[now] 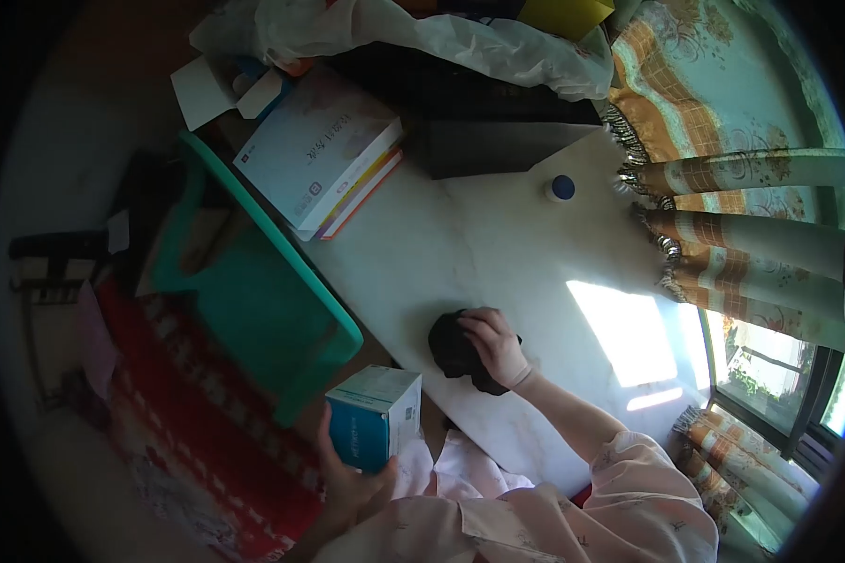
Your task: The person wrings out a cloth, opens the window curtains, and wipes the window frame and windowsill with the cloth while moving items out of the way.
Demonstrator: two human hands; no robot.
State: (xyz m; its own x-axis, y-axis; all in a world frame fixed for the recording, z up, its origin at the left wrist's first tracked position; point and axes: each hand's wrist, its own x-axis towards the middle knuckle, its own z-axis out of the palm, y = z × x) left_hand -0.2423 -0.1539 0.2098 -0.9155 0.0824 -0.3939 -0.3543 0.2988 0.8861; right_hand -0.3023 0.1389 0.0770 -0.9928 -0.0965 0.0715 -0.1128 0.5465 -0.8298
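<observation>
A teal and white cardboard box (361,436) is gripped in my left hand (352,490), just off the table's near edge. Its lid side faces up and looks shut. On the tabletop, my right hand (496,345) has its fingers closed over a black, soft-looking bundle (451,349). What kind of thing the bundle is cannot be made out, and part of it is hidden under the fingers.
The marble-patterned table (413,253) carries a stack of boxes or books (319,150), a large black box (498,145) and a small blue-capped bottle (560,189). A green plastic stool or chair (253,281) stands left. Curtains (751,174) and a window (770,366) border the right.
</observation>
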